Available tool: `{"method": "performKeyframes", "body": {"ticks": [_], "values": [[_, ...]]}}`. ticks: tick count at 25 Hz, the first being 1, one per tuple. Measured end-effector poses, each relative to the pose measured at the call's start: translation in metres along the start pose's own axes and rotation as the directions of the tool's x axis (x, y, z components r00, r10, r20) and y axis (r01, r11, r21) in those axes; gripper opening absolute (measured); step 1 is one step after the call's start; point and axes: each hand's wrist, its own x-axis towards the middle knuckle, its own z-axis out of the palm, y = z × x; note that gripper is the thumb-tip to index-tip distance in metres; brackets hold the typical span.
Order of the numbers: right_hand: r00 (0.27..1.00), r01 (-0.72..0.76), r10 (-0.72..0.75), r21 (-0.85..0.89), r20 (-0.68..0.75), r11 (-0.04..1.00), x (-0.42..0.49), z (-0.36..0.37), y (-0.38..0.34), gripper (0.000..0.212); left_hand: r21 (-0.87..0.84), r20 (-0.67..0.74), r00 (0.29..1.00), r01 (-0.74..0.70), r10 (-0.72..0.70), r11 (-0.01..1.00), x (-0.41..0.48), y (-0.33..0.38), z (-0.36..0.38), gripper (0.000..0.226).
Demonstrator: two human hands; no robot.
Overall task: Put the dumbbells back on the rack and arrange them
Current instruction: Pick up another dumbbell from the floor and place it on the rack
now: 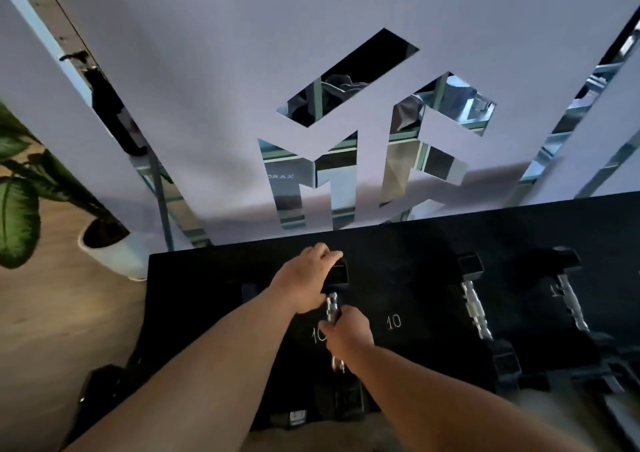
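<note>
Head view, looking down over both bare forearms onto the black rack (207,278). Our left hand (304,278) lies over the far head of the dumbbell (333,308), fingers curled around its top edge. Our right hand (348,330) has its grip closed around the knurled chrome handle near the middle. The dumbbell runs front to back in the leftmost bay, by a white "10" mark (393,322) on the rack; a second "10" is partly hidden under our right hand. We judge the two-handed hold serves to steer the heavy far end while the handle hand carries the weight, so the piece settles square in its slot. Whether it already rests fully on the rack we cannot tell.

To the right, two more dumbbells (476,308) lie parallel, well apart from ours, handles pointing the same way. A potted plant (20,209) stands on the wood floor at left. Behind the rack rises a pale wall panel (207,71) with mirrored cut-outs.

Next, likely nudge it straight to match the neighbours.
</note>
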Motion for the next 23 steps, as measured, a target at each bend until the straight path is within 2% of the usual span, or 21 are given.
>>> {"method": "performKeyframes", "body": {"ticks": [6, 10, 13, 17, 23], "values": [[0.998, -0.041, 0.041, -0.020, 0.048, 0.999, 0.066, 0.033, -0.001, 0.014, -0.067, 0.003, 0.999, 0.038, -0.037, 0.997, 0.043, -0.051, 0.047, 0.093], [0.997, -0.053, 0.058, -0.080, 0.055, 0.995, 0.093, 0.045, 0.000, 0.021, -0.099, 0.004, 0.998, 0.063, -0.063, 0.993, 0.055, -0.078, 0.073, 0.096], [0.994, -0.098, 0.102, -0.083, 0.048, 0.992, 0.103, 0.050, 0.001, 0.020, -0.103, 0.025, 0.999, 0.048, -0.045, 0.994, 0.063, -0.086, 0.085, 0.097], [0.995, -0.087, 0.092, -0.100, 0.044, 0.991, 0.114, 0.057, 0.006, 0.023, -0.096, 0.052, 0.999, 0.005, 0.000, 0.995, 0.075, -0.087, 0.093, 0.096], [0.994, -0.088, 0.093, -0.097, 0.052, 0.991, 0.126, 0.067, 0.020, 0.017, -0.101, 0.073, 0.997, -0.019, 0.027, 0.995, 0.080, -0.093, 0.110, 0.092]]}}
